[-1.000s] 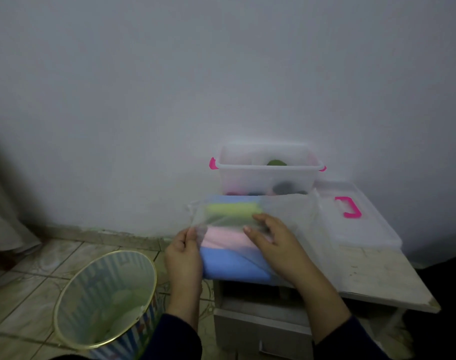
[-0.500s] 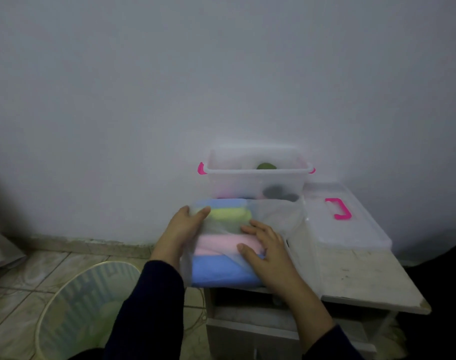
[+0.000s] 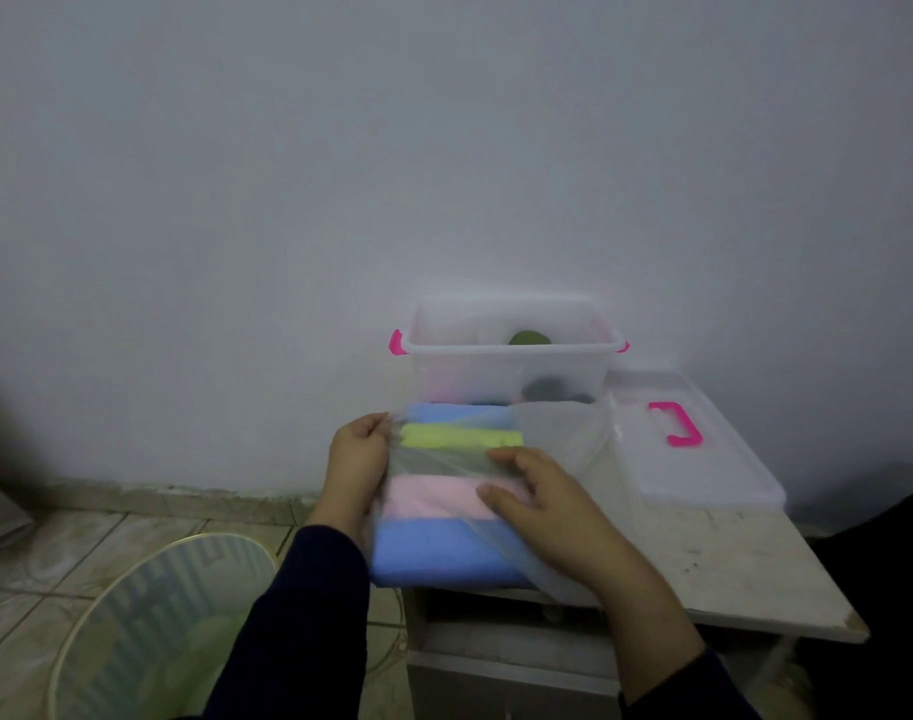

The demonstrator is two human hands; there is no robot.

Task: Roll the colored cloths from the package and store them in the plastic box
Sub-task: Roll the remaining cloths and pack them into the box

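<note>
Pkg (image 3: 496, 459) pinched betw. both hands' fingers (image 3: 379, 426)

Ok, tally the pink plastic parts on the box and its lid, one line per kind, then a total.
Pink side clips on the plastic box: 2, the left clip and the right clip.
Pink handle on the lid: 1.
Total: 3.
</note>
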